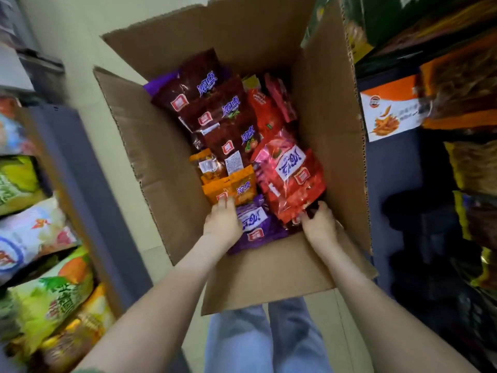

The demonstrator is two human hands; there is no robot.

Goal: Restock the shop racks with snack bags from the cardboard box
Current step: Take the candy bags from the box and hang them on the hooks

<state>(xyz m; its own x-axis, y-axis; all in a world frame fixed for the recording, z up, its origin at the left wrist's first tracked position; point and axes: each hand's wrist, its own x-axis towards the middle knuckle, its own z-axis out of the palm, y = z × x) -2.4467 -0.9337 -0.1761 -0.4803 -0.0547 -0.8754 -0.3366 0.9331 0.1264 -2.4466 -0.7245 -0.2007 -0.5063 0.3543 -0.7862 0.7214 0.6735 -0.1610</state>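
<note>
Snack bags fill the open box (166,168) on the floor, between two racks. Both hands reach down into it. The left hand (222,222) lies flat with its grip wide, fingers spread and resting on an orange bag (236,187) at its fingertips. A purple bag (255,224) lies just beside this hand, between the two hands. The right hand (320,224) has its grip closed on the near edge of a red bag (290,179), which lies just past its fingers. Dark red bags (215,103) lie in a row farther off, beyond both hands. The left rack (88,189) stands out past the left hand. The right rack (398,168) stands out past the right hand.
</note>
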